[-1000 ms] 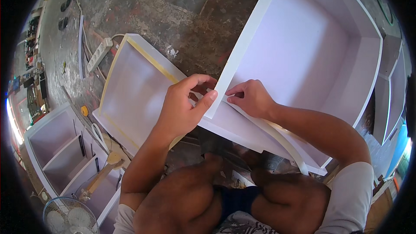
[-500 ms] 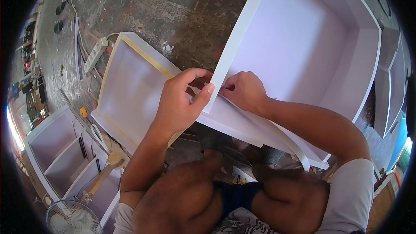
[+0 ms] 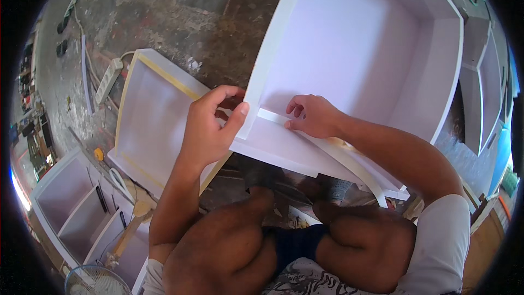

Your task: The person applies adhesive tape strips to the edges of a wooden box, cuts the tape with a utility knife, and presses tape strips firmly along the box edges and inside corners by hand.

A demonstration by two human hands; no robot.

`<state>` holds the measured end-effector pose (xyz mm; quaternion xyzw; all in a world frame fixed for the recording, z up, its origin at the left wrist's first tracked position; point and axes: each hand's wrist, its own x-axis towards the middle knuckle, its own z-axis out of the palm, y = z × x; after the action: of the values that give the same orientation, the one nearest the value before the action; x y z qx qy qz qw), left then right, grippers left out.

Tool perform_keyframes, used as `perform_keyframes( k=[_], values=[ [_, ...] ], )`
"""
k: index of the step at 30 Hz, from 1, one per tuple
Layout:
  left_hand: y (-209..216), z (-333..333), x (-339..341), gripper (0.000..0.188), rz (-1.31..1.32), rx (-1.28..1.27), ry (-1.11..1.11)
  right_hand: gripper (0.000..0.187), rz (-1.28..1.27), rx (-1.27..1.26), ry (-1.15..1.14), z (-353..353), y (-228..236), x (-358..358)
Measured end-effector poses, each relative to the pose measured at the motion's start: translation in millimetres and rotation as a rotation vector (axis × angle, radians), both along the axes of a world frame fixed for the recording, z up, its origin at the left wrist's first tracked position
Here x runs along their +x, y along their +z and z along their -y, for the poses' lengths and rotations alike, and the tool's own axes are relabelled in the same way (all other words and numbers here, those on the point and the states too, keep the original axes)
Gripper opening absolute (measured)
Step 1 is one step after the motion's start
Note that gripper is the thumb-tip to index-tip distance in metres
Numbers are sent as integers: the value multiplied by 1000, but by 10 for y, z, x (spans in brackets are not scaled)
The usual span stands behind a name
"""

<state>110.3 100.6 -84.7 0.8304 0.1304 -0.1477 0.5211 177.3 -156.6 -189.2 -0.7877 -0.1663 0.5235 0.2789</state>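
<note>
A large white open-fronted cabinet box (image 3: pixel 349 49) lies in front of me, tilted. A thin white edging strip (image 3: pixel 349 163) runs along its near panel from the inner left corner, passes under my right hand and hangs in a curve off the right end. My right hand (image 3: pixel 316 116) is over this strip, thumb touching it, the other fingers loosely curled and apart from the thumb. At the box's left side panel (image 3: pixel 267 60), my left hand (image 3: pixel 210 123) rests with its thumb against the edge. Its bent fingers stand apart from the thumb, their tips partly hidden.
Left of the box lies a white panel with yellowish edges (image 3: pixel 155 98), beside a power strip (image 3: pixel 109 81). A divided white cabinet (image 3: pixel 71 186) holds a wooden-handled tool (image 3: pixel 131 229) near a fan (image 3: pixel 98 281). More white cabinets (image 3: pixel 483 87) stand at right. A yellow tape roll (image 3: pixel 99 154) lies at left.
My right hand has drawn away from the corner, moving right along the strip, and its fingers have loosened. The left hand stays at the panel edge. The whole view has shifted slightly.
</note>
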Motion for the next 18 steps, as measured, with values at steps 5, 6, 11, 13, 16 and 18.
perform_keyframes(
  k=[5, 6, 11, 13, 16, 18],
  values=[
    [2, -41, -75, 24, 29, 5, 23, 46, 201, -360, 213, 573, 251, 183],
    [-13, -38, -81, 24, 32, 2, 22, 48, 293, -514, 420, 715, 232, 151],
    [-19, -7, -29, 24, 36, -13, 2, 53, 10, -235, 316, 929, -68, 281],
    [-4, -11, -47, 24, 27, -12, 12, 52, -49, -184, 203, 864, 100, 371],
    [-5, -12, -42, 25, 49, 3, 22, 40, 680, -229, -20, 677, 338, 382],
    [2, -1, -25, 25, 62, 21, -1, 35, 475, -13, -139, 530, 437, 232]
  ],
)
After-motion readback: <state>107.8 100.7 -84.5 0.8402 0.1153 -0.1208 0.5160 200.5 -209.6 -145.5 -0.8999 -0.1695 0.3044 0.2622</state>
